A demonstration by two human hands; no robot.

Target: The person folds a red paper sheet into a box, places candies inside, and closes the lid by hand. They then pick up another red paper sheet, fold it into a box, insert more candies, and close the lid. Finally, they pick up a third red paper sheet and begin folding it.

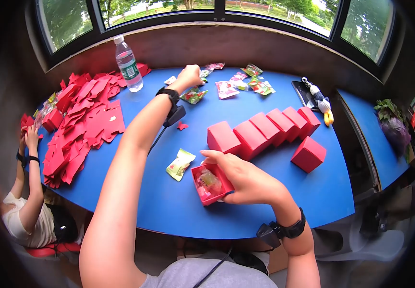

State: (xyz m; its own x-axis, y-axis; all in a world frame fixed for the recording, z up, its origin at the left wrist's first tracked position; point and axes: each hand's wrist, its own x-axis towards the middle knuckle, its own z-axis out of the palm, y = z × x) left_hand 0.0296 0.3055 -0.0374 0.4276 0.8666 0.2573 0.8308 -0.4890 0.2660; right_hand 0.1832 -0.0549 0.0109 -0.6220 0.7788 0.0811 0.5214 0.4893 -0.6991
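My right hand (248, 178) is wrapped round the side of an open red paper box (209, 200). Inside the box lie clear and pink wrapped candies (209, 182). My left hand (189, 77) reaches to the far side of the table with its fingers curled down among candy packets; what they grip, if anything, is hidden. Just below that hand is a green-and-red candy packet (194, 95). A light green candy packet (181, 164) lies left of the open box. A small red scrap (182, 126) sits farther back.
Closed red boxes (251, 138) stand in a slanting row, with a single red box (308, 154) apart. More candy packets (227, 89) lie at the back. Flat red box blanks (87, 115) are piled left beside a water bottle (129, 67). Another person's hands (31, 138) work at far left.
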